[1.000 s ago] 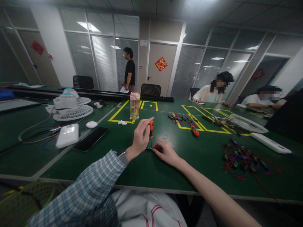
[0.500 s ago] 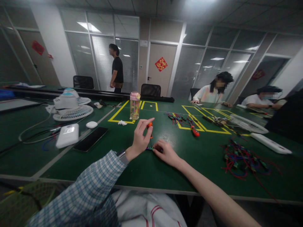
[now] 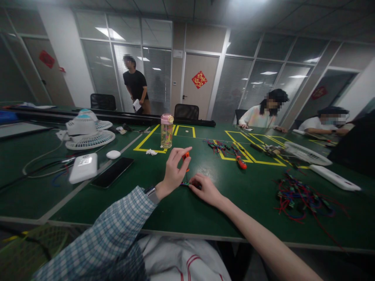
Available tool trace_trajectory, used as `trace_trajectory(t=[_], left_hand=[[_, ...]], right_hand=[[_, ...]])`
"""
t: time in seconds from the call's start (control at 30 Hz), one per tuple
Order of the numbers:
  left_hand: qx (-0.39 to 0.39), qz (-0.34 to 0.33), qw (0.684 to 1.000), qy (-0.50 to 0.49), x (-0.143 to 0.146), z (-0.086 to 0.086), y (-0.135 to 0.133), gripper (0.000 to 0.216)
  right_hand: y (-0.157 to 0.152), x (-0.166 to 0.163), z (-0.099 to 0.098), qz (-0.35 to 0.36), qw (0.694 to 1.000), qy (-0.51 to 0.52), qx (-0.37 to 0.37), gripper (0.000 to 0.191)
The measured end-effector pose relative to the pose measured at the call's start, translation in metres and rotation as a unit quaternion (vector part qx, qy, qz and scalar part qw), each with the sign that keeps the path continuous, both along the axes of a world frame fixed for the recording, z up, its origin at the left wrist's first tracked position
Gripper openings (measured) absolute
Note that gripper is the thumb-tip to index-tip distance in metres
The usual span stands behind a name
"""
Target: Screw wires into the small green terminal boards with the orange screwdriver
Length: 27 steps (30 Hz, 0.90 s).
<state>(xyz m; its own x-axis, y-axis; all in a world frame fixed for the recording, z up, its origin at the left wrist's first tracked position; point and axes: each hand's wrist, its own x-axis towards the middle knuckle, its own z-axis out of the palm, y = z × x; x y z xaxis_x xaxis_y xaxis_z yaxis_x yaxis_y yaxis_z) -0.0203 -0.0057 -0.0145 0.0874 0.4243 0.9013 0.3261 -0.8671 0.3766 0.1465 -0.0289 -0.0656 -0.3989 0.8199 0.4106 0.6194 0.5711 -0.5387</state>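
Observation:
My left hand [image 3: 176, 167] is closed around the orange handle of a screwdriver [image 3: 186, 156], which stands upright with its thin shaft pointing down. The shaft's tip meets a small green circuit board [image 3: 185, 184] on the table. With its fingers pinched at the board's right end, my right hand [image 3: 205, 188] rests on the green tabletop. Much of the board is hidden by the fingers. Behind the hands lie a bundle of wired boards [image 3: 218, 146] and a second red-orange screwdriver [image 3: 241, 162].
A larger heap of wired boards [image 3: 301, 197] is at the right. A pink-lidded bottle [image 3: 166, 132] stands beyond my left hand. To the left are a black phone [image 3: 113, 172], a white power bank [image 3: 84, 168] and a white fan [image 3: 89, 138]. Co-workers sit at the far right.
The fingers of my left hand have shifted slightly on the orange handle. My right hand stays in place. The standing person in the background has moved left and leans forward.

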Motion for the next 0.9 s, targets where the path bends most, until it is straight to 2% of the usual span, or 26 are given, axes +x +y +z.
trace_trajectory(t=[0.1,0.3,0.5,0.73,0.9], left_hand=[[0.008,0.017,1.0,-0.003,-0.0003,-0.0003,0.0001,0.026],[-0.005,-0.017,1.0,-0.008,0.0,0.0004,0.0001,0.035],[0.011,0.028,0.999,-0.012,0.0006,0.0018,-0.0015,0.025],[-0.003,-0.015,1.0,0.002,0.0002,0.0007,-0.0009,0.034],[0.006,0.025,1.0,-0.005,0.0005,0.0002,-0.0004,0.026]], right_hand=[[0.0,-0.0002,-0.0005,-0.003,1.0,-0.002,-0.004,0.006],[0.0005,-0.0004,-0.0005,0.0,1.0,-0.004,-0.004,0.007],[-0.0011,-0.001,0.0028,-0.005,1.0,-0.005,-0.004,0.007],[0.0002,0.0002,0.0003,-0.001,1.0,-0.001,0.001,0.007],[-0.0003,-0.0005,0.0008,-0.002,1.0,0.0,-0.001,0.007]])
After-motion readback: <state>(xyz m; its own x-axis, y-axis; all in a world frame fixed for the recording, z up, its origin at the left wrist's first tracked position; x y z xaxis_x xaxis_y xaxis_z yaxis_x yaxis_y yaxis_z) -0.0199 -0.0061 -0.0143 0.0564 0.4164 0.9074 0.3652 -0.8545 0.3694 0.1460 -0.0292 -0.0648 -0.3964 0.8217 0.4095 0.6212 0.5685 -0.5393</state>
